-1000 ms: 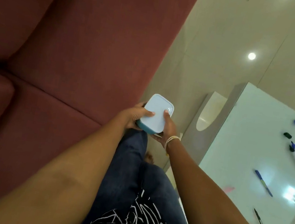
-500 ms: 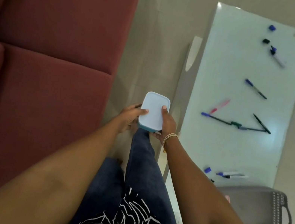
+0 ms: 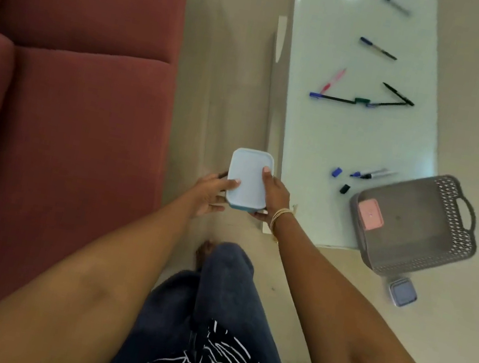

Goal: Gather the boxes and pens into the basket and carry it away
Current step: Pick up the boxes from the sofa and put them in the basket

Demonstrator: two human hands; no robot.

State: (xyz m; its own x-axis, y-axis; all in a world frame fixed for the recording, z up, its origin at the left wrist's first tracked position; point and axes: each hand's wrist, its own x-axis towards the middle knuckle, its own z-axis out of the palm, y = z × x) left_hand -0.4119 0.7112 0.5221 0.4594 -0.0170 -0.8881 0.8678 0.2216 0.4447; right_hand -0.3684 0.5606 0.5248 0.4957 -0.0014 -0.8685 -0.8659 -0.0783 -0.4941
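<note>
Nearest, both hands hold the blue box [image 3: 248,179] over the floor between the sofa [image 3: 72,88] and the table [image 3: 352,131]; the left hand [image 3: 210,193] pinches its left edge with thumb on the lid, and the right hand [image 3: 274,195] wraps its right side, fingers curled beneath; neither is slack. Just right, the basket [image 3: 429,256] sits on the table's near corner, overhanging it, with a pink box [image 3: 370,214] already inside; a purple box [image 3: 402,292] lies beyond the basket's near edge, seemingly on the floor, though the blur makes that uncertain. Farther off, pens [image 3: 378,48] and loose caps [image 3: 336,172] are scattered along the table. The step in hand looks like carrying this box to the basket; next it needs a swing rightward and a release above the open space beside the pink box. No brand, label or writing can be read anywhere.
</note>
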